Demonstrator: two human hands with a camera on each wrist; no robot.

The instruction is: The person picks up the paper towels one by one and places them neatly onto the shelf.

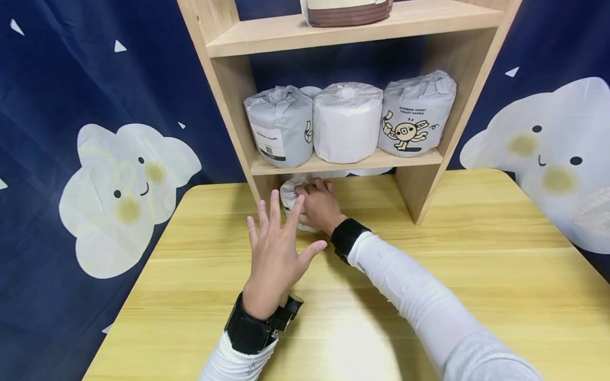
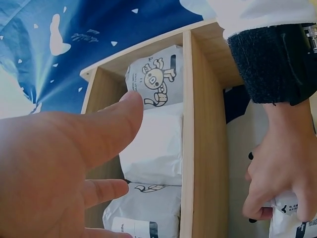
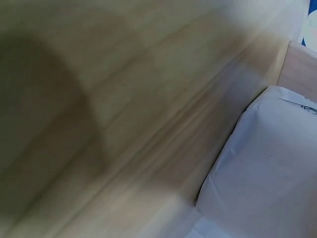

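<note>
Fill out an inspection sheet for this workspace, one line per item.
Surface: yellow wooden table, bare around the arms.
Job's things: wrapped toilet roll on the table under the shelf unit.
Clutter: three wrapped rolls on the middle shelf; a container above.
Hands: right hand grips the wrapped toilet roll; left hand open, fingers spread, beside it.
Cables: nothing seen.
Surroundings: dark blue cloud-print curtain.

White sleeves (image 1: 410, 286), black wrist straps (image 1: 251, 330)
</note>
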